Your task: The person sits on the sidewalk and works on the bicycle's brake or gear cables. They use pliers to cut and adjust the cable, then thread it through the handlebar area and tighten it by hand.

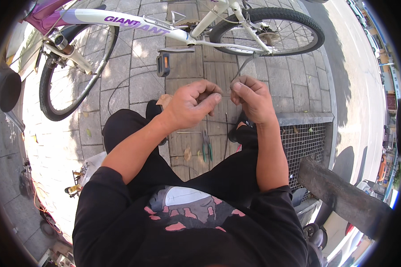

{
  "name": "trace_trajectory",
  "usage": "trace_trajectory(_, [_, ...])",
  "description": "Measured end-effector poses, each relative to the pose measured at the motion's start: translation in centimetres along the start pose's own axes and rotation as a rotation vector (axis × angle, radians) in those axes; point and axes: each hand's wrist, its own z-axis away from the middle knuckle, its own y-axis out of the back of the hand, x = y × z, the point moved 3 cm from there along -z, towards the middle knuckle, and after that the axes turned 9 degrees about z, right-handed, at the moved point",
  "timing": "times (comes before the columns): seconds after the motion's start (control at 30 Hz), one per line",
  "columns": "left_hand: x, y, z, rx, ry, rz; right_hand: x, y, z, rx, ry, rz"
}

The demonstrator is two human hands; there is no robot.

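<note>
My left hand point(195, 103) is raised above the paving in front of me, thumb and curled fingers close together. Just to its right, my right hand point(252, 98) pinches thumb against forefinger. Anything thin between the fingertips is too small to make out. Beyond both hands stands a white and purple Giant bicycle point(137, 25), its pedal point(163, 65) hanging towards me. The kickstand point(245, 65) reaches down close behind my right hand. On the paving between my feet lie green-handled pliers point(205, 147), a thin rod point(188, 132) and a black cable point(226, 133).
The front wheel point(112, 43) is turned at the left. A thin wire point(110, 98) loops over the paving. At my right are a metal grate point(307, 143), a dark beam point(341, 193) and the road point(357, 83). A plastic bag point(95, 163) lies left, beside brass-coloured parts point(74, 189).
</note>
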Motion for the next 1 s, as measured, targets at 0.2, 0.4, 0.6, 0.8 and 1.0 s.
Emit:
trace_trajectory(0.2, [0.0,0.7,-0.4,-0.041,-0.079,-0.228,-0.8,0.5,0.9,0.117,0.064,0.196])
trace_trajectory(0.4, [0.0,0.5,-0.4,-0.044,0.079,-0.138,-0.7,0.7,0.8,0.113,0.09,0.195])
trace_trajectory(0.6, [0.3,0.1,-0.7,-0.016,0.13,0.008,-0.7,0.7,0.7,0.089,0.097,0.175])
trace_trajectory(0.8, [-0.2,-0.2,-0.6,0.009,0.131,0.194,-0.2,0.1,0.5,0.055,0.057,-0.002])
trace_trajectory(1.0, [-0.1,-0.5,-0.4,0.048,0.077,0.267,1.1,-1.0,-0.4,0.008,-0.015,-0.272])
